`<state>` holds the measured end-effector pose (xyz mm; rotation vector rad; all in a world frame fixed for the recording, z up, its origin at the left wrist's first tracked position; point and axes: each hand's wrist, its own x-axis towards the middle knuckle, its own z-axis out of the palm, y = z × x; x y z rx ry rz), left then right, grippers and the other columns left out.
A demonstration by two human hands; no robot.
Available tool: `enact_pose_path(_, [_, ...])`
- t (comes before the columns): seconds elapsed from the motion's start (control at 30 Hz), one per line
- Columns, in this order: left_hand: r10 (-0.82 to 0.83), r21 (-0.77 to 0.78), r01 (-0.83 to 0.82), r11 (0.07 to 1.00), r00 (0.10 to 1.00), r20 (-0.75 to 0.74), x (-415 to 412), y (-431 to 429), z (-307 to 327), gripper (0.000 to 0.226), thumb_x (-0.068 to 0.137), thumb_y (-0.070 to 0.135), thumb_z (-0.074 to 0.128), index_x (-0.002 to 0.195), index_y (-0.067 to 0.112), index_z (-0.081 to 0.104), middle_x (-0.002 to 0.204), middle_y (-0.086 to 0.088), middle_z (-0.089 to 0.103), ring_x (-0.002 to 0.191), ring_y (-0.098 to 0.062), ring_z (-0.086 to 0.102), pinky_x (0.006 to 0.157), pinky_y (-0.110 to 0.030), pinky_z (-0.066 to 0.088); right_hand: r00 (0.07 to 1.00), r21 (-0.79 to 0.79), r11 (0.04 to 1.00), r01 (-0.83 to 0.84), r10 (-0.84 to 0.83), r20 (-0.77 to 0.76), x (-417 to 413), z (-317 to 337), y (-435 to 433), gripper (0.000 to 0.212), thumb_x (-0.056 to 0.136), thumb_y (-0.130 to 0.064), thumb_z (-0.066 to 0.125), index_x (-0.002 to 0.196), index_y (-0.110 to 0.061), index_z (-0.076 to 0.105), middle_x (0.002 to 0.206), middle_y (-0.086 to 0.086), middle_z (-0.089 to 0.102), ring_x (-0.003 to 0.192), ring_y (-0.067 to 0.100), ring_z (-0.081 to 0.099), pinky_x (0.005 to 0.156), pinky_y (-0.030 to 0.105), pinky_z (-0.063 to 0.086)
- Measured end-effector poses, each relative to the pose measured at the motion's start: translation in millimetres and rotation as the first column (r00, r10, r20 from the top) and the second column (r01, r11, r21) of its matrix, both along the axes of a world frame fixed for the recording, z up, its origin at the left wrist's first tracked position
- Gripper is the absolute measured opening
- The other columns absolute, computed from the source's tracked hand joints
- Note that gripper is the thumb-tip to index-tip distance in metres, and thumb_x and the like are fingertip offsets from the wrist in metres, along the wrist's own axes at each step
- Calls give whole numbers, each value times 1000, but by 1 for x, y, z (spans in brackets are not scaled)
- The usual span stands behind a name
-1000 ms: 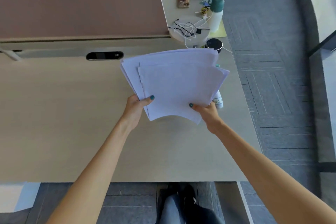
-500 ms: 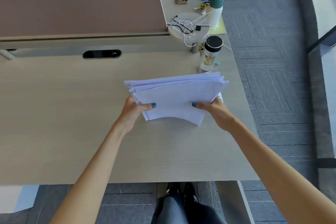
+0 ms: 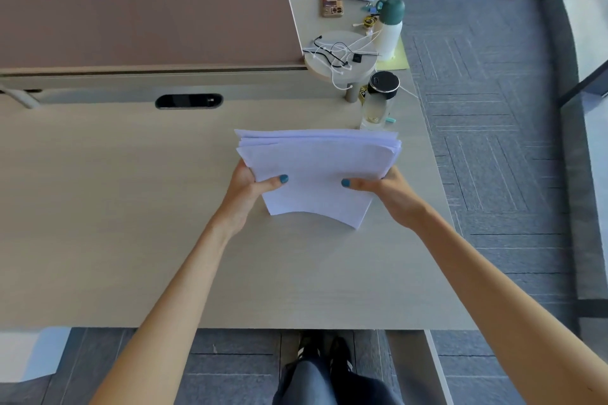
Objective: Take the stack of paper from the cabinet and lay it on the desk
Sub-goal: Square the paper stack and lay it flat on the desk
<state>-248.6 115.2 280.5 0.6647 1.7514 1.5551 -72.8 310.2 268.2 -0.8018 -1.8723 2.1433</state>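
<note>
A loose stack of white paper [image 3: 317, 161] is held over the right half of the pale wooden desk [image 3: 115, 214]. My left hand [image 3: 248, 189] grips its left side with the thumb on top. My right hand [image 3: 385, 189] grips its right side the same way. The sheets are slightly fanned at the far edge and the near edge curves down close to the desk surface. Whether that near edge touches the desk cannot be told. No cabinet is visible.
Just beyond the paper stands a clear bottle with a black lid [image 3: 378, 99]. Behind it a round stand with cables [image 3: 340, 57] and a white flask with a green cap [image 3: 390, 26]. A brown divider panel [image 3: 148, 23] runs along the back. The desk's right edge meets grey carpet.
The paper stack came down from a raised, tilted, fanned position to a flatter one low over the desk. The bottle behind it came into view. Both hands kept their grip.
</note>
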Motion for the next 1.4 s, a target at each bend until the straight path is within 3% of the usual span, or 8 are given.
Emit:
enact_pose_path(0.23, [163,104,-156,982,985,-60,7,-2,27,50,71,44,68,114,22,58,117,5,65,109,-7,61,88,-19,46,1000,162,987,2,-7,28,6,0,6,70,51,-46,88,115,-27,67,135,16,50,130,27,48,103,45,48])
enact_pose_path(0.37, [267,96,-262,960,963,-32,14,6,41,54,85,62,43,111,18,62,120,-3,68,118,-27,59,100,-40,40,999,126,992,-31,32,-9,7,11,1,44,72,-7,78,110,-27,66,124,13,66,116,25,62,99,43,51])
enact_pose_path(0.67, [251,19,-251,968,968,4,10,11,46,38,88,45,41,97,16,63,103,-3,67,95,-18,59,86,-35,39,999,176,984,-32,27,30,6,10,1,44,77,-7,74,118,-13,62,120,16,68,113,30,64,98,52,50])
enact_pose_path(0.83, [11,56,-10,998,1000,-20,-7,-4,35,71,71,40,70,135,27,43,128,-1,65,122,-18,57,102,-33,41,998,172,984,-46,37,57,4,13,8,55,64,-20,82,116,-23,65,120,9,69,115,24,63,100,49,50])
enact_pose_path(0.93, [-89,-20,88,996,994,-71,-17,-9,31,94,62,28,78,143,40,32,136,1,57,119,-12,57,92,-25,46,993,169,981,-99,86,83,3,11,13,50,67,-14,81,114,-19,67,118,9,70,113,22,64,101,49,49])
enact_pose_path(1.13, [-278,-170,268,948,960,-39,-14,3,35,37,77,18,67,110,34,70,113,16,73,107,1,65,92,-25,46,982,166,970,-178,163,98,-5,8,16,63,61,-28,83,121,-31,62,127,5,64,126,21,53,104,44,47])
enact_pose_path(1.3, [-262,-158,255,954,965,-21,-15,8,26,38,86,13,65,123,22,65,123,8,70,115,-4,63,86,-13,50,992,180,976,-122,117,37,-7,8,20,46,72,-14,74,118,-13,64,120,18,67,115,32,62,97,47,52])
enact_pose_path(1.4, [-218,-164,210,964,976,-31,-16,12,21,38,90,9,62,128,15,60,126,1,68,114,-7,64,83,-12,51,994,222,969,-105,97,49,-10,6,20,43,72,-29,72,113,-14,65,115,21,67,110,36,62,95,53,51])
